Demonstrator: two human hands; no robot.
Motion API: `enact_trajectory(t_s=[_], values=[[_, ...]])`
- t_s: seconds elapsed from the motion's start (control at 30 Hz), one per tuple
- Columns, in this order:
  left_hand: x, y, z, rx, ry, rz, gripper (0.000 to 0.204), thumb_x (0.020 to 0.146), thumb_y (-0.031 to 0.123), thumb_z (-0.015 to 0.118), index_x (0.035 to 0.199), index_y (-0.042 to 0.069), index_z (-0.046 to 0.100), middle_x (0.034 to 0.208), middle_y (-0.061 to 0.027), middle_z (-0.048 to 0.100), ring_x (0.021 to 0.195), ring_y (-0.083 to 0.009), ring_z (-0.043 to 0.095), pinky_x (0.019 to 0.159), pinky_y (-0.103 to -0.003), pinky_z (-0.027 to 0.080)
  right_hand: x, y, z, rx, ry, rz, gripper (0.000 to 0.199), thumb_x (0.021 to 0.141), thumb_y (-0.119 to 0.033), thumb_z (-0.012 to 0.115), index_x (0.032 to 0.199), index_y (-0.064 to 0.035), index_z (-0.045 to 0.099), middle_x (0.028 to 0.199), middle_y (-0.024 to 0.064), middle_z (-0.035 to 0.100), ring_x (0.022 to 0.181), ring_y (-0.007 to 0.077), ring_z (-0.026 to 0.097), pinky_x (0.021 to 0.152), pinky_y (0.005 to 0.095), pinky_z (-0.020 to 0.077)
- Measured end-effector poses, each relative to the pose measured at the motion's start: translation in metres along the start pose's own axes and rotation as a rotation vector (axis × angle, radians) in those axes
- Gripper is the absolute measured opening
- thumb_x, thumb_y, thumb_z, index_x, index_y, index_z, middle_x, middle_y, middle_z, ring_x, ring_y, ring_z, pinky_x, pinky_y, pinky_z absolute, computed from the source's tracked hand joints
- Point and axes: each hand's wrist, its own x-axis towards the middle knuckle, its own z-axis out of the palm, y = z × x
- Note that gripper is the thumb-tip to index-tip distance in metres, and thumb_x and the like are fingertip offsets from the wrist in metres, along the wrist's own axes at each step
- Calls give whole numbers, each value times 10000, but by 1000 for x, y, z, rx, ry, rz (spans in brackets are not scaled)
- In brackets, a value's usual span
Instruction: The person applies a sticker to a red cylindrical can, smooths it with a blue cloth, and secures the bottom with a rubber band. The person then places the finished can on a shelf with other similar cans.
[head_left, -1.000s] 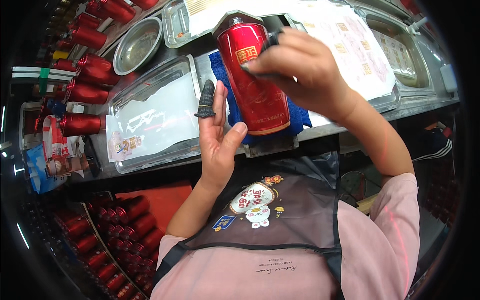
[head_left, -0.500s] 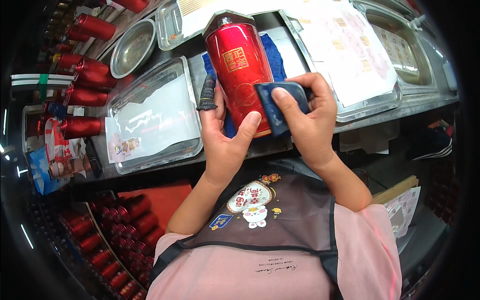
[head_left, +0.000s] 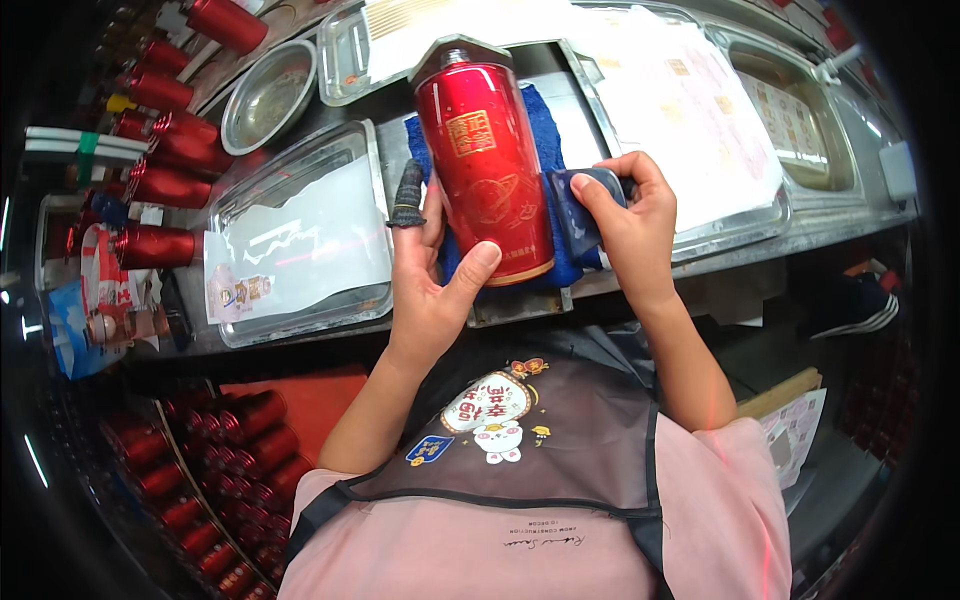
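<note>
A glossy red bottle (head_left: 486,165) with gold printing lies on a blue cloth (head_left: 545,110), its neck pointing away from me. My left hand (head_left: 430,275) grips the bottle's lower left side, thumb across its front near the base; a dark finger cot covers one fingertip. In my right hand (head_left: 635,215) is a dark blue flat squeegee-like pad (head_left: 583,212), pinched between thumb and fingers. The pad's left edge is at the bottle's lower right side; whether it touches there I cannot tell.
Left of the bottle is a clear tray (head_left: 375,240) with a white sheet (head_left: 300,235). Behind it stands a metal bowl (head_left: 268,95). White decal sheets (head_left: 690,130) lie on the right, beside a water basin (head_left: 845,165). Several red bottles (head_left: 165,185) line the far left.
My right hand has drawn the blue pad rightward, off the bottle's front to its side. The bottle has turned slightly to face more squarely up, with more of its lower front showing.
</note>
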Motion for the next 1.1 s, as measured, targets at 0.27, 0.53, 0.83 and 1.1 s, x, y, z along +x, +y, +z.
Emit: enact_trajectory(t_s=[0.27,0.53,0.83,1.1], values=[[-10,-2,-17,154,-106,13,1082,792,229,859,1564,-44,153,1599,-201,292,1456,-276,335,1191,-399,276,7,13,-6,-44,44,17,197,866,-94,749,951,7,604,842,49,630,755,88,595,692,222,486],[-11,-6,0,646,52,176,1108,682,346,910,1535,-6,297,1495,-179,478,1403,-322,439,1215,-505,138,-19,-5,8,-163,114,-217,169,866,-83,735,966,-2,624,813,60,612,733,125,585,669,275,472],[-5,3,7,900,97,441,872,720,299,860,1440,3,466,1498,-229,456,1443,-371,381,1181,-624,101,-60,-30,35,-315,-81,-855,295,722,31,822,989,-36,714,817,85,638,672,233,599,573,329,470],[-7,0,4,1084,118,456,570,710,407,834,1251,274,714,1537,-264,393,1425,-429,378,1161,-658,121,-15,-22,21,-283,101,-541,168,841,-1,763,965,-4,648,843,23,595,767,90,546,683,239,445]])
